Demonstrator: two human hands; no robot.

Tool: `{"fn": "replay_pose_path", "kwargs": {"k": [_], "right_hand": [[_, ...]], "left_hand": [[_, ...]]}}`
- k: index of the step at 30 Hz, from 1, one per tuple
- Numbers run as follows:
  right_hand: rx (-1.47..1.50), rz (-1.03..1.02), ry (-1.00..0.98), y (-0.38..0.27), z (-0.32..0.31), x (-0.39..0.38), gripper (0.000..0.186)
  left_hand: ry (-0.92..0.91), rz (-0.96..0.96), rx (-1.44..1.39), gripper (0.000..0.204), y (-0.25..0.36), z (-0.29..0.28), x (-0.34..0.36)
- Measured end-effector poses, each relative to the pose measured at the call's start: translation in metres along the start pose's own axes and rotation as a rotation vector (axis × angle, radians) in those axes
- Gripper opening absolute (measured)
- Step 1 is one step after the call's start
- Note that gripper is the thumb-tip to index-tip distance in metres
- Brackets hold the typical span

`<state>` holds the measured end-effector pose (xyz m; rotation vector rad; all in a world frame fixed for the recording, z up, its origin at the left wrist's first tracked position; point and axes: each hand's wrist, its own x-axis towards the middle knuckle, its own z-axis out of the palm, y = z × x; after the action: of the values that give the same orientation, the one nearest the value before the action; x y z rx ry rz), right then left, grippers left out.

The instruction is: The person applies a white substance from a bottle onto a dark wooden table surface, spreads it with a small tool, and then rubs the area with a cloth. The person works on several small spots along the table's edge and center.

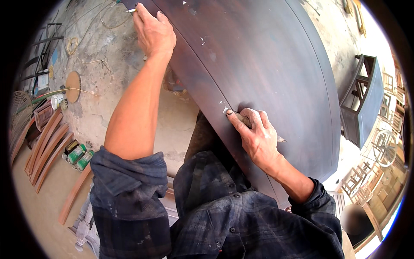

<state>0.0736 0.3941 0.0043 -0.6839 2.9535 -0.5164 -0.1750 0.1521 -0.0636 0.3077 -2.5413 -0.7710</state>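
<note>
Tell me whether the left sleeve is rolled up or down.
Rolled up: the left sleeve is bunched in thick folds, leaving the forearm bare to the left hand.

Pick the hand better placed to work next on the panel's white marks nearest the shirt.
Probably the right hand: it grips a slim tool beside those white marks. The left hand is farther off along the panel, holding a small pale item.

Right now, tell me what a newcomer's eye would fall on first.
The big dark panel slanting through the picture's middle dominates, with the right hand holding a slim tool near its left edge. The left hand, at the panel's upper-left edge, grips a small white stick. At far left, curved brown wooden pieces lie beside green containers.
</note>
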Motion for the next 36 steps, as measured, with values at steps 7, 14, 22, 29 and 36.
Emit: {"fn": "replay_pose_path", "kwargs": {"k": [7,14,22,29,36], "right_hand": [[0.021,0.023,-0.001,-0.002,0.000,-0.002,0.057],[0.027,0.021,0.013,-0.002,0.000,-0.003,0.059],[0.052,0.044,0.026,-0.004,0.001,-0.004,0.058],[0.036,0.051,0.036,-0.004,0.002,-0.004,0.056],[0.122,0.119,0.109,-0.009,0.003,0.032,0.053]], "left_hand": [[-0.018,-0.023,-0.013,0.063,0.004,-0.002,0.000],[0.020,-0.012,0.000,0.064,-0.004,0.005,0.001],[0.039,0.000,0.017,0.065,-0.009,0.012,0.004],[0.001,-0.007,-0.009,0.063,0.000,0.002,0.001],[0.053,0.021,-0.015,0.062,0.000,0.006,-0.002]]}}
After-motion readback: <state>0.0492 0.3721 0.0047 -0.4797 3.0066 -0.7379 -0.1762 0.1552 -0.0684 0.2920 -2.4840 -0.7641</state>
